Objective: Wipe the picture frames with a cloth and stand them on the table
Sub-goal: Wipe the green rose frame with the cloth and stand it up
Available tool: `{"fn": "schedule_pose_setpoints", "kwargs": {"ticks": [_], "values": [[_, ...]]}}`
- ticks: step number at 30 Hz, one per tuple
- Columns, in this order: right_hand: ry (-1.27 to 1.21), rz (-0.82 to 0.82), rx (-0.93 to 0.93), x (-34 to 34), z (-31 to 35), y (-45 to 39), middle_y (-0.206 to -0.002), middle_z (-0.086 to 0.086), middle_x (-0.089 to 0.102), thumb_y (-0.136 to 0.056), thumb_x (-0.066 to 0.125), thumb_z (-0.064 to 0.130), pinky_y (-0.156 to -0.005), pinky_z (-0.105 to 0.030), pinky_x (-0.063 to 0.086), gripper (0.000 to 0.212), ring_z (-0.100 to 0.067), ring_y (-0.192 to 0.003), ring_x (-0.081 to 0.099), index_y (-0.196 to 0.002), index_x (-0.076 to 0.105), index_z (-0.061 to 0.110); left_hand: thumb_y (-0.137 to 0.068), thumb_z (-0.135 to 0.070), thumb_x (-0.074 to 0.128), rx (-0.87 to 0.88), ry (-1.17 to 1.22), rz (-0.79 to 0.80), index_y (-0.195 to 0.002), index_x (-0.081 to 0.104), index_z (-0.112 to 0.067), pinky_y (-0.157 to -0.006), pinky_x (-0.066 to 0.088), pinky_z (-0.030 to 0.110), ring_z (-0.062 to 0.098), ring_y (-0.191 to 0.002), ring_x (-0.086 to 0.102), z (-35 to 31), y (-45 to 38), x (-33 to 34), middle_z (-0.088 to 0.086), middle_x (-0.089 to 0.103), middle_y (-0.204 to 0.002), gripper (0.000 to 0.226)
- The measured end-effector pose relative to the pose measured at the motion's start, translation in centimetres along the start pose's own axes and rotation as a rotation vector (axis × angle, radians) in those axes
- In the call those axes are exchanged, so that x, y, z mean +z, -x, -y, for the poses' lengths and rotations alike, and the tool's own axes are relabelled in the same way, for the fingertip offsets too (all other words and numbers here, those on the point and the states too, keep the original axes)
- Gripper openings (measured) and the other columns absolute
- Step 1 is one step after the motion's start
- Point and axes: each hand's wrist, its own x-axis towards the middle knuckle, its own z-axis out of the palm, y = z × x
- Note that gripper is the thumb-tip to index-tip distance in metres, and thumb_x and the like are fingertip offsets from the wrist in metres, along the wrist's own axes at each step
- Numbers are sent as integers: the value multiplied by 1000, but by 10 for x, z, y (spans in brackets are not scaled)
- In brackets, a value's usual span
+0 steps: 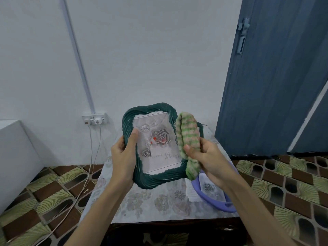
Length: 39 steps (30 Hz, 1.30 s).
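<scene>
A dark green picture frame (150, 180) with a ribbed rim and a rose print is held up above the table (142, 201), tilted and upside down. My left hand (122, 157) grips its left edge, thumb on the glass. My right hand (209, 162) holds a folded green-and-pink checked cloth (188, 139) against the frame's right edge. A purple frame (213, 199) with a similar rose print lies flat on the table under my right wrist. Part of another dark green frame (200, 128) shows behind the cloth.
The small table has a floral cover and stands against a white wall. A wall socket (95, 118) with cables hanging to the patterned floor is at the left. A blue door (266, 77) is at the right, a white cabinet (14, 148) at the far left.
</scene>
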Motion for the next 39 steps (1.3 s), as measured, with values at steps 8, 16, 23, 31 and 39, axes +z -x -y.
{"fn": "schedule_pose_setpoints", "kwargs": {"ticks": [8,16,23,31,39], "values": [[-215,-447,27,7,-7,-15,-83,-7,68,-88,59,30,-80,-40,51,21,-24,-81,63,-88,68,12,-90,-36,58,-56,28,14,-79,61,-19,-83,50,50,27,-85,57,6,4,7,12,60,-90,20],[-408,29,129,-13,2,11,-121,-15,63,-89,45,15,-98,-51,45,36,-30,-114,58,-122,54,3,-92,-34,56,-61,59,-27,-85,64,-19,-75,55,38,23,-83,66,3,-2,3,5,70,-88,19],[-207,-286,-15,13,-10,3,-103,-8,69,-94,49,12,-90,-43,51,20,-23,-97,65,-109,62,9,-75,-29,73,35,-66,63,-88,65,-20,-76,57,43,24,-83,69,-1,3,8,5,73,-91,18],[-460,-88,-5,-16,21,-7,-97,-4,72,-95,41,18,-71,-27,58,27,-14,-82,69,-112,58,5,-68,-46,70,100,-142,103,-83,67,-25,-83,51,59,33,-82,62,-9,9,-1,25,66,-95,26],[36,-229,-185,12,29,1,-83,-2,67,-86,59,6,-71,-37,55,10,-18,-75,63,-90,62,14,-69,-56,69,139,-199,186,-80,64,-21,-72,50,54,25,-74,54,-7,13,5,17,60,-84,37]]}}
